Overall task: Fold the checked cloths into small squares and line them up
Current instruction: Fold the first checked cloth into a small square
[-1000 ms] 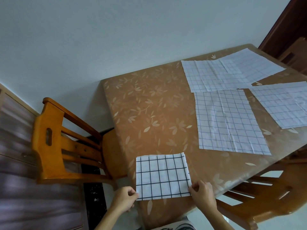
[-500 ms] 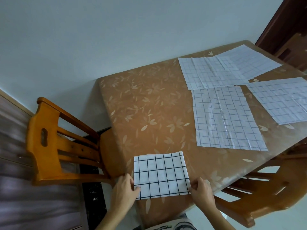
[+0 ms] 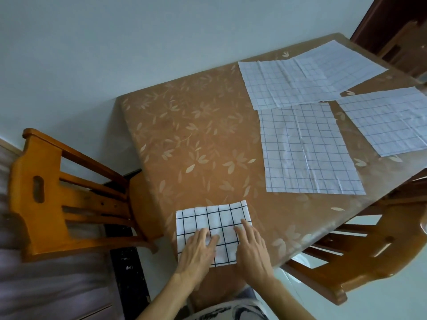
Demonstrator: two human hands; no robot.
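While the fingers [image 3: 209,237] of the left hand [image 3: 198,252] and of the right hand [image 3: 251,248] lie straight and close together, pinching nothing, they press flat on the near half of the folded cloth [image 3: 208,218]. That cloth sits at the near edge of the bench [image 3: 196,139], under and just ahead of both hands, with its far half bare. It looks a little wider than deep, so its long axis seems to run side to side across the two hands. The left hand covers its near left part and the right hand its right side, neither plainly nearer. Any further fold, I judge, would turn on that axis. Beyond the folded cloth and to its right lies the nearest open cloth [image 3: 307,151], with three more open cloths [image 3: 286,86] farther off the same way, one cut by the frame. The hands hide the folded cloth's near corners, so I cannot tell whether its layers sit flush. One chair [image 3: 46,192] stands left of the folded cloth, another chair [image 3: 369,250] to its right.
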